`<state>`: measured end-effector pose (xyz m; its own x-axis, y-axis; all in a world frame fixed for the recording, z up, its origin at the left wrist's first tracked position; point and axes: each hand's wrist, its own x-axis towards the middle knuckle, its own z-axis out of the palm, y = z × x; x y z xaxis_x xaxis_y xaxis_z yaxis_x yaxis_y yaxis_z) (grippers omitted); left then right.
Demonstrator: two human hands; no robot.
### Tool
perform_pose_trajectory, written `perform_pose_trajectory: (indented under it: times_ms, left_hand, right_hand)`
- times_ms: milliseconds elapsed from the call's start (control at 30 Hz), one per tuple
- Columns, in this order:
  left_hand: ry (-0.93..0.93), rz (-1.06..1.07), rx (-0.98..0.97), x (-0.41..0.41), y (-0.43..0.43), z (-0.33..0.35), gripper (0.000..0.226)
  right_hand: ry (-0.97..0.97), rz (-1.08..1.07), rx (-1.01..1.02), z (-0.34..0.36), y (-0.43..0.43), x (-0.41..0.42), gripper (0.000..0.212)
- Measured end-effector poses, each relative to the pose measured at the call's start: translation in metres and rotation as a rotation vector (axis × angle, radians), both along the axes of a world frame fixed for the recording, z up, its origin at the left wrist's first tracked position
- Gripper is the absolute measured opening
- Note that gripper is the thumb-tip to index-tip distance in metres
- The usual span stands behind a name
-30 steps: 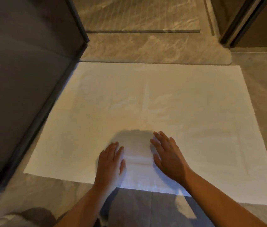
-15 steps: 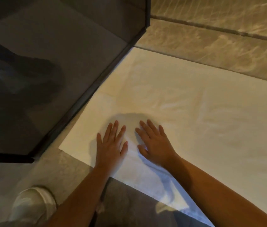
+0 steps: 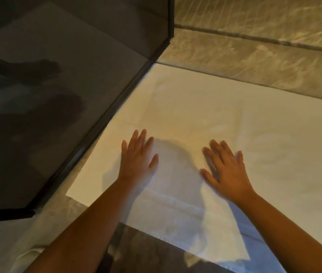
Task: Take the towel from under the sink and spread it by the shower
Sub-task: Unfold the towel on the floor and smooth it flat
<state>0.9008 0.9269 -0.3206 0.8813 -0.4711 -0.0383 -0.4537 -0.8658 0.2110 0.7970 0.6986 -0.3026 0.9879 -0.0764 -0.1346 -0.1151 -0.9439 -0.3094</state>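
A white towel (image 3: pixel 205 119) lies flat and unfolded on the tiled floor, its left edge along the dark frame of the shower's glass panel and its far edge against the stone threshold. My left hand (image 3: pixel 137 155) rests palm down on the towel near its left side, fingers spread. My right hand (image 3: pixel 226 168) also presses flat on the towel, a hand's width or two to the right. Neither hand grips the cloth. The towel's right part runs out of view.
A dark glass shower panel (image 3: pixel 61 99) with a black bottom rail (image 3: pixel 97 134) stands at the left. A raised marble threshold (image 3: pixel 254 62) runs along the back. Grey floor tiles (image 3: pixel 57 217) lie at the near left, with a pale shoe (image 3: pixel 28 255) at the bottom edge.
My view has swung left toward the shower glass. Both hands have slid forward over the towel and moved further apart, staying flat on it.
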Motion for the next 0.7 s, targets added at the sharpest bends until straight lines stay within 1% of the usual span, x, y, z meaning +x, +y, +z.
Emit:
perform_pose_trajectory:
  times_ms: [33,100,167,300,467,533,700]
  left_hand:
    - [0.028,-0.041,0.045,0.006,-0.011,-0.004,0.054]
    - [0.068,-0.084,0.114,0.011,-0.024,-0.013,0.061]
    - [0.068,-0.059,0.128,0.011,-0.026,-0.021,0.063]
    - [0.036,-0.051,0.125,0.013,-0.018,-0.028,0.063]
    - [0.023,-0.035,0.09,0.019,-0.01,-0.027,0.063]
    - [0.014,-0.036,0.07,0.023,-0.006,-0.027,0.063]
    - [0.016,-0.035,0.059,0.037,0.013,-0.027,0.063]
  right_hand:
    - [0.019,-0.06,-0.029,-0.001,-0.014,-0.006,0.087]
    - [0.068,-0.17,-0.058,-0.003,-0.034,-0.018,0.083]
    - [0.109,-0.214,-0.066,-0.004,-0.043,-0.026,0.081]
    - [0.162,-0.203,-0.112,-0.011,-0.039,-0.023,0.086]
    - [0.158,-0.196,-0.167,-0.022,-0.035,-0.012,0.088]
    - [0.172,-0.194,-0.156,-0.021,-0.03,-0.006,0.085]
    - [0.168,-0.166,-0.177,-0.027,-0.017,0.006,0.07]
